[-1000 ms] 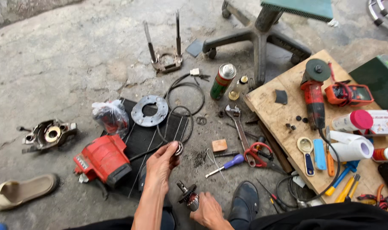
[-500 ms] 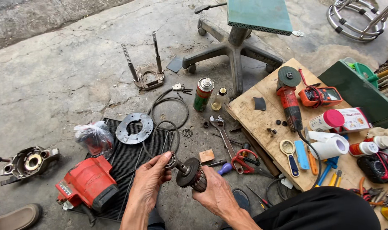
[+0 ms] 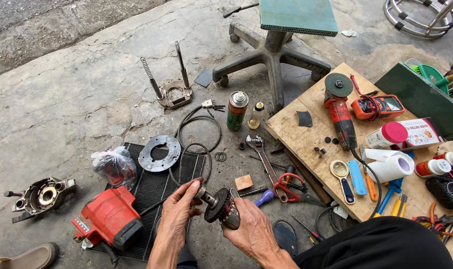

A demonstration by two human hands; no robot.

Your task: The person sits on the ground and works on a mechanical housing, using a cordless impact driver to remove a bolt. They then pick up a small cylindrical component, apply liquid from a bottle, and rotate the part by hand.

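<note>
Motor armature (image 3: 221, 208): held low over concrete floor (image 3: 87, 99), between red tool housing (image 3: 109, 221) and red-handled scissors (image 3: 291, 187). Right hand (image 3: 254, 231) clamped round wound core; left hand (image 3: 179, 211) pinched shut on shaft end. Likely heavy for size, rigid, possibly greasy. Windings and fan probably fragile; best gripped at core and shaft. Black ribbed mat (image 3: 152, 189) beneath.

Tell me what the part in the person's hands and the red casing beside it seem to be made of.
The motor rotor looks like bare metal: a dull grey shaft and dark fan, with coppery windings, though those are partly hidden. The red casing looks like moulded plastic, matte and scuffed, with a black end.
</note>
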